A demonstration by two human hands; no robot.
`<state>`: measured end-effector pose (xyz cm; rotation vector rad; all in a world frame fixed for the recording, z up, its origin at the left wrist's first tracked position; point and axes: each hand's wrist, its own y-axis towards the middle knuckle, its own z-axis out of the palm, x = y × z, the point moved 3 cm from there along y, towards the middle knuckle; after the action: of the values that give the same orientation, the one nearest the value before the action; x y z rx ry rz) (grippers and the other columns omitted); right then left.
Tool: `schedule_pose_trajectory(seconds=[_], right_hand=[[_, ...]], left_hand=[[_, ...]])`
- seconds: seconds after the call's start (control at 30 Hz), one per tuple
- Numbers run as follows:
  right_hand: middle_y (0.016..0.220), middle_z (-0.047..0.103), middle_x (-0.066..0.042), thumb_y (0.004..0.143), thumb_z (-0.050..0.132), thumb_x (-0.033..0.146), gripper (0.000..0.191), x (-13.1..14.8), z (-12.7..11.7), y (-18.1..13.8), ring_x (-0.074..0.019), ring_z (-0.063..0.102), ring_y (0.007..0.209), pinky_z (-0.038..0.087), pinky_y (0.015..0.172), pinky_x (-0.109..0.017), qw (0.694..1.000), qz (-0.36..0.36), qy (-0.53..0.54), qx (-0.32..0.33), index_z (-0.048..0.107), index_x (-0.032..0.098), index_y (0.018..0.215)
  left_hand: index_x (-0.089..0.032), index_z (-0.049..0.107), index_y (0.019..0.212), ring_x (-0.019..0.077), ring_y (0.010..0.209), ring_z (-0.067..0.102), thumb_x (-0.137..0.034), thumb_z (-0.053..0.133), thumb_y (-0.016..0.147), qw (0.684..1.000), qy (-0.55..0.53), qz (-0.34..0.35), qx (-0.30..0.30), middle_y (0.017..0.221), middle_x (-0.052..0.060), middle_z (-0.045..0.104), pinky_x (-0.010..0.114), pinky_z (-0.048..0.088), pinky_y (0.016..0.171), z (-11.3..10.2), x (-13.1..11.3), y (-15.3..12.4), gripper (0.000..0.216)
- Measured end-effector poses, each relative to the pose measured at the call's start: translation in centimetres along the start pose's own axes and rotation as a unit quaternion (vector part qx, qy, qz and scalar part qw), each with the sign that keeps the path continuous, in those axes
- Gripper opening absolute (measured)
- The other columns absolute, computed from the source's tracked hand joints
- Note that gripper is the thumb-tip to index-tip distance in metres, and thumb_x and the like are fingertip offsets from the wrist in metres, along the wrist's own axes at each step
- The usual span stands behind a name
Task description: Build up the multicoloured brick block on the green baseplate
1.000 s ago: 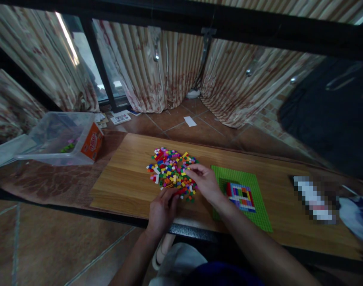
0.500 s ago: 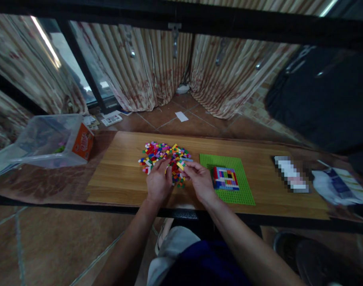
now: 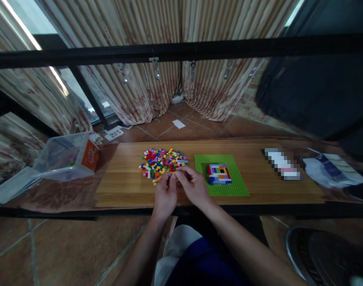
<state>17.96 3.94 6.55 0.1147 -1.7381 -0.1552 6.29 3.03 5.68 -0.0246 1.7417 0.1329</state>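
My left hand (image 3: 166, 194) and my right hand (image 3: 195, 186) meet at the near edge of a loose pile of colourful building bricks (image 3: 160, 159). Their fingertips pinch together around a small yellow building brick (image 3: 174, 172), mostly covered by the fingers. Just right of my right hand lies a green baseplate (image 3: 241, 184). On it stands a low, multicoloured brick build (image 3: 219, 174) with blue, red, white and purple rows around a small dark opening.
A clear plastic box (image 3: 60, 153) with an orange label stands at the left of the wooden tabletop (image 3: 118, 171). To the right lie a pixelated, blurred-out object (image 3: 282, 163) and a white-and-blue packet (image 3: 333, 171). A dark rail (image 3: 181, 51) crosses beyond the table.
My hands have come together in front of the pile, away from its middle. The right fingers, earlier apart from the left with yellow and pale bricks, now touch them. The head view has tilted up.
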Motion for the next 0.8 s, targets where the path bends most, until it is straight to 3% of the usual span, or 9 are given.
schedule_pose_trajectory(seconds=[0.1,0.23,0.5,0.7,0.8], right_hand=[[0.075,0.067,0.0,0.09,0.051,0.041,0.025,0.9,-0.3,-1.2,-0.0146,0.061,0.069,0.044,0.065,-0.026,0.998,-0.031,-0.062,-0.002,0.066,0.022,0.088],[0.071,0.063,0.0,0.092,0.047,0.04,0.026,0.8,-0.3,-2.9,-0.0145,0.058,0.064,0.042,0.062,-0.026,0.997,-0.036,-0.066,-0.018,0.062,0.021,0.083],[0.054,0.053,0.003,0.092,0.045,0.048,0.034,-0.9,-0.1,-5.5,-0.0134,0.051,0.049,0.038,0.052,-0.025,0.997,0.026,-0.026,-0.062,0.057,0.023,0.072],[0.047,0.044,0.006,0.084,0.05,0.058,0.041,-3.0,1.1,-4.0,-0.012,0.042,0.043,0.033,0.044,-0.024,0.985,0.106,0.114,-0.073,0.051,0.023,0.063],[0.046,0.043,0.006,0.083,0.05,0.057,0.042,-3.8,1.0,-1.7,-0.0117,0.039,0.044,0.031,0.045,-0.024,0.985,0.113,0.101,-0.084,0.051,0.022,0.06]], left_hand=[[-0.018,0.061,0.086,0.013,0.066,0.055,-0.043,0.049,0.09,0.999,-0.04,-0.017,0.01,0.076,0.002,0.062,0.023,0.045,0.059,0.7,-0.4,-1.4,0.028],[-0.018,0.059,0.082,0.0112,0.059,0.051,-0.049,0.056,0.085,0.99,-0.118,-0.074,0.009,0.069,0.0,0.058,0.021,0.042,0.053,1.5,-0.4,-3.3,0.031],[-0.017,0.052,0.074,0.0043,0.043,0.032,-0.057,0.068,0.073,0.966,-0.194,-0.168,0.026,0.049,-0.009,0.039,0.017,0.023,0.041,2.1,0.6,-5.5,0.043],[-0.018,0.051,0.073,0.0048,0.042,0.037,-0.06,0.069,0.07,0.962,-0.219,-0.16,0.012,0.051,-0.007,0.045,0.018,0.027,0.041,1.8,1.4,-4.8,0.046],[-0.018,0.052,0.075,0.0066,0.045,0.043,-0.058,0.066,0.073,0.973,-0.181,-0.144,-0.021,0.057,-0.005,0.051,0.019,0.031,0.043,0.2,2.2,-3.3,0.043]])
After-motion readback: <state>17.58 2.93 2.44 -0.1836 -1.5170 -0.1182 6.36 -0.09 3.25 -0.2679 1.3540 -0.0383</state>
